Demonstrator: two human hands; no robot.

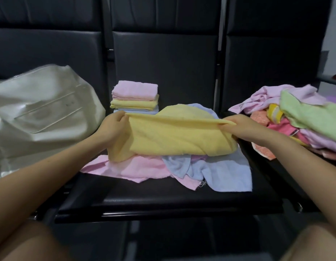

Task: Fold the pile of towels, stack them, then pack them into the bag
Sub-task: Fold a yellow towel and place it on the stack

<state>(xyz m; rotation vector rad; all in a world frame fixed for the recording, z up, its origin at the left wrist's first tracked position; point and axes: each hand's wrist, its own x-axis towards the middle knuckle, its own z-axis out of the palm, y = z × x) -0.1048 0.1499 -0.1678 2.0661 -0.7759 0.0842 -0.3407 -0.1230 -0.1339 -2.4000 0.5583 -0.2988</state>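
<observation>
pinching yellow towel [178, 136] corners: left hand [111, 127], right hand [242, 129].

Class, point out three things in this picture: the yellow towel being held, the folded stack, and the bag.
yellow towel [174, 136]: head view, middle of its hanging front face.
folded stack [134, 97]: head view, front of the layered towels.
bag [41, 110]: head view, its pale side panel.
</observation>
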